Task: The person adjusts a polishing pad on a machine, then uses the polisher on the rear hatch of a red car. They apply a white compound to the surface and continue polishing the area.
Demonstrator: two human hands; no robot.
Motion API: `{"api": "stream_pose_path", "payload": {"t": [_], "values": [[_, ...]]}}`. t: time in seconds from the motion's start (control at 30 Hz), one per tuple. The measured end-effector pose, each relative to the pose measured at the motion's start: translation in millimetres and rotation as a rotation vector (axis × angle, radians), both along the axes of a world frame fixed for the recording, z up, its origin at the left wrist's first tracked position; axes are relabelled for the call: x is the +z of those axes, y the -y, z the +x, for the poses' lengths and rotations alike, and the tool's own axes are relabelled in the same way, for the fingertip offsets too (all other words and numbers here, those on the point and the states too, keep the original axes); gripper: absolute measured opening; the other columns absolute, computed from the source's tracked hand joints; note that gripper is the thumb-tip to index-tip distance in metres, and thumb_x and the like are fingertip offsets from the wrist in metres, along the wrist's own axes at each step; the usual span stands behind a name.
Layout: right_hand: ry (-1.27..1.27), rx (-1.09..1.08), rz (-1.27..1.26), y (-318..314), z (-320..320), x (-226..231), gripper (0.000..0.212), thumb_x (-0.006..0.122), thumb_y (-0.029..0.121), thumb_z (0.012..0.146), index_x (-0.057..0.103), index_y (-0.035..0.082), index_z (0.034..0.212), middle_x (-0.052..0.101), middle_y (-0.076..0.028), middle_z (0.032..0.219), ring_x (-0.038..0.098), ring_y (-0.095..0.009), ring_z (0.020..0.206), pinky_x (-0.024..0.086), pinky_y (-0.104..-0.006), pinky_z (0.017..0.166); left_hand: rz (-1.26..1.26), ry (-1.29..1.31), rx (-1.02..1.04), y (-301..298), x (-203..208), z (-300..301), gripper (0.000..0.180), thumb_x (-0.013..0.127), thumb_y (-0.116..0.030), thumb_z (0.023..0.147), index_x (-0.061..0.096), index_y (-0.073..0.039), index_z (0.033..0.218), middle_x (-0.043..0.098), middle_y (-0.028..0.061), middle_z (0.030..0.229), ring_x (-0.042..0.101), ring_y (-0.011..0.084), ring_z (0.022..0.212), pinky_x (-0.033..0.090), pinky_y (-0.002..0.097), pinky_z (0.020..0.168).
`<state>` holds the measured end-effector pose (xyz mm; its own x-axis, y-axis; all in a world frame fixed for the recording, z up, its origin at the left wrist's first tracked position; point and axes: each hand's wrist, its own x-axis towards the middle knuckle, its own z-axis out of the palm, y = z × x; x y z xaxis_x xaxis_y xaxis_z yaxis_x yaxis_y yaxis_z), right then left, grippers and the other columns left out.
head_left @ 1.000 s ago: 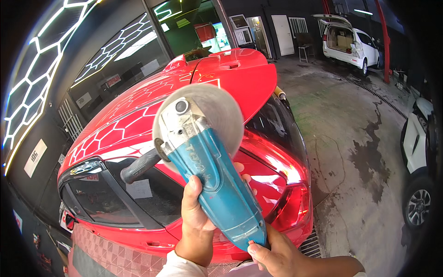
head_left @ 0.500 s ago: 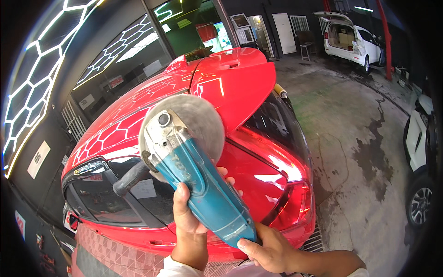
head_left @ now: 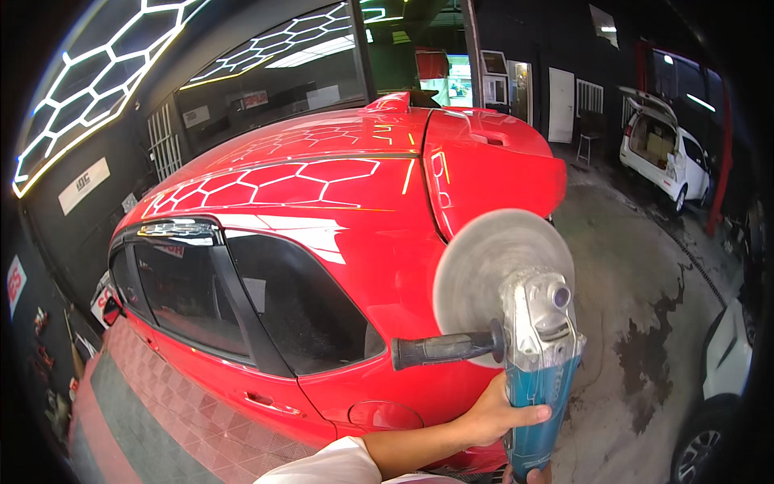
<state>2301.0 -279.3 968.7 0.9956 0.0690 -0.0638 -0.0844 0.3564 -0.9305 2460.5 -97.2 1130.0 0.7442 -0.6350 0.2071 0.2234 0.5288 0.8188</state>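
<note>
At 4 o'clock in the view is the polisher (head_left: 538,383), held upright beside the rear corner of the red car (head_left: 379,306). The left hand (head_left: 496,415) is clamped on its blue body, thumb laid across the front and the other fingers hidden behind. The right hand (head_left: 542,476) clasps the polisher's tail at 5 o'clock, mostly cut off by the lower edge. The side handle (head_left: 443,349) sticks out toward 9 o'clock, with no hand on it. The round grey pad (head_left: 476,274) shows blurred rings; whether it touches the paint cannot be told. A white car (head_left: 685,173) stands at 2 o'clock, tailgate raised, and hexagonal lamps (head_left: 110,56) glow at 10 o'clock.
</note>
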Motion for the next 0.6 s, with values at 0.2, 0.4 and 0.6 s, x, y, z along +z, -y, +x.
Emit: {"api": "stream_pose_path", "payload": {"t": [0.2,0.4,0.6], "values": [[0.032,0.183,-0.156,-20,14,52,0.05,0.062,0.052,0.105,0.071,0.003,0.11,0.066,-0.001,0.083,0.057,-0.013,0.069,0.044,-0.0284,0.063,0.019,0.026,0.077,-45,-16,-3,0.084,0.094,-0.038,0.088,0.056,0.001,0.152,0.071,0.0165,0.138,0.07,0.028,0.125,0.057,0.0458,0.108],[0.227,0.299,-0.128,-88,61,165,0.059,0.063,0.024,0.096,0.062,-0.002,0.149,0.074,-0.011,0.126,0.068,-0.021,0.113,0.054,-0.04,0.101,-0.133,0.026,0.252,-106,47,0,0.104,0.091,-0.053,0.085,0.044,0.0,0.161,0.064,0.0244,0.146,0.068,0.0416,0.13,0.057,0.0649,0.111],[0.235,0.39,-0.31,-103,106,218,0.057,0.063,0.046,0.11,0.055,-0.004,0.135,0.076,-0.017,0.099,0.076,-0.027,0.088,0.058,-0.0435,0.081,-0.178,0.108,0.267,-129,84,53,0.108,0.066,-0.079,0.094,0.037,-0.004,0.166,0.062,0.0215,0.147,0.067,0.039,0.133,0.055,0.0685,0.111]]}}
